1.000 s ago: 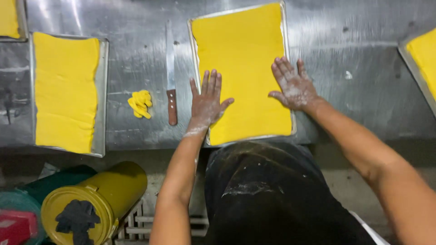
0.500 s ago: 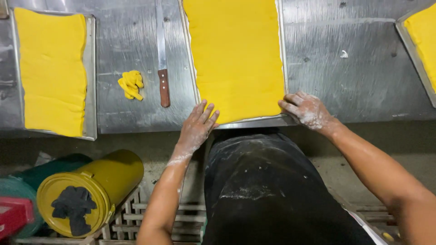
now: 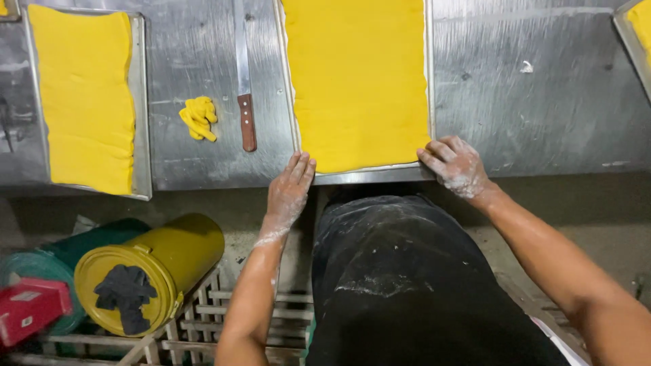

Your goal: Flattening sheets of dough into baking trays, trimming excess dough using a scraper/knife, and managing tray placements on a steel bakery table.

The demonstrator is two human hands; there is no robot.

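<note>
Hands both flat, fingers spread, gripping nothing: left hand (image 3: pixel 288 193) at tray (image 3: pixel 352 177) 7 o'clock corner, right hand (image 3: pixel 458 166) at 5 o'clock, squaring dough sheet (image 3: pixel 356 81) w/ desk (image 3: pixel 542 102) edge.

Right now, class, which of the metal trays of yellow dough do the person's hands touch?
The middle tray: the left hand and right hand rest on its near corners. The left tray and the far right one lie untouched.

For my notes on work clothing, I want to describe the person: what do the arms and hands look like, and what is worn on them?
Both arms are bare: no sleeves, gloves, watch or rings can be seen. The left hand and the right hand are dusted with white powder, like flour, which also runs along the left wrist and forearm. A dark apron with pale powder smears covers the body.
</note>
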